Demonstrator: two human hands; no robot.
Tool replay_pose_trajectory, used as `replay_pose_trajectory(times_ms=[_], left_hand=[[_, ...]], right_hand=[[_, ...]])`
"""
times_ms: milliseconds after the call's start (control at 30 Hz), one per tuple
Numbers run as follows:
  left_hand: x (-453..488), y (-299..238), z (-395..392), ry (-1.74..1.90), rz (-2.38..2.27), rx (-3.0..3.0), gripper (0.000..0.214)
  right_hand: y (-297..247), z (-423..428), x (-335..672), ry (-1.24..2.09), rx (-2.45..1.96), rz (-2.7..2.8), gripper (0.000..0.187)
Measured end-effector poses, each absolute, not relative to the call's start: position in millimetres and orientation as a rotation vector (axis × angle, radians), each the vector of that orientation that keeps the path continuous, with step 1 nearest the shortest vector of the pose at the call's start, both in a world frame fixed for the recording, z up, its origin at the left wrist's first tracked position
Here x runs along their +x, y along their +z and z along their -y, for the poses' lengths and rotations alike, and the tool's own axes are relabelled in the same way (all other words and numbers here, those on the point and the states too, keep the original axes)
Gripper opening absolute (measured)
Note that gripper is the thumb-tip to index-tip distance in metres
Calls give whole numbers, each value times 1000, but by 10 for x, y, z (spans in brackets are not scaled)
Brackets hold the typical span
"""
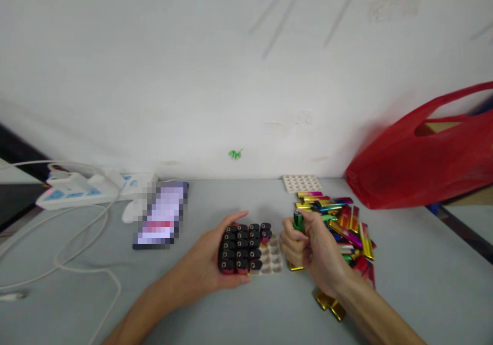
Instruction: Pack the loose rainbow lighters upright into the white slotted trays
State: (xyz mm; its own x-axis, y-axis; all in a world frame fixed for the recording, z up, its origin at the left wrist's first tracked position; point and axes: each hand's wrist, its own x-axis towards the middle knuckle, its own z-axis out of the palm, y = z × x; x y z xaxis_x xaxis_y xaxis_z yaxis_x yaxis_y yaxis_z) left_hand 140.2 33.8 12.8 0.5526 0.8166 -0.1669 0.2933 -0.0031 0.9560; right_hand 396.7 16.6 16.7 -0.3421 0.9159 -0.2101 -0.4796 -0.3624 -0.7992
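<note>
My left hand (210, 263) curls around the left side of a pale slotted tray (274, 259), its fingers against the black-capped lighters (243, 246) that stand in the tray's rows. My right hand (308, 250) is closed just right of the tray and grips a green lighter (298, 221) upright between thumb and fingers. Right behind that hand lies a loose pile of shiny coloured lighters (346, 227). The tray's right slots show bare.
A second slotted tray (302, 183) lies at the wall. A red plastic bag (427, 165) sits at the right. A phone (162, 215), a white power strip (77, 190) and white cables (77, 263) occupy the left of the grey table (416, 283).
</note>
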Motion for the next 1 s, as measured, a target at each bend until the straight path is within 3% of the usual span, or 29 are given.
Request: replay_pose_trajectory(times_ms=[200,367,633,1000], left_hand=[[1398,135,-341,531,-954,1581,107],[1409,146,-344,529,-945,1559,107],[1392,93,-352,553,-968,1585,108],[1391,81,-355,545,-939,1550,107]], right_hand=[[200,-129,3925,1571,-930,1005,48],[309,-126,3979,1134,-987,1338,35],[299,-110,4101,1100,-979,1594,10],[328,-141,4131,900,-992,1915,18]])
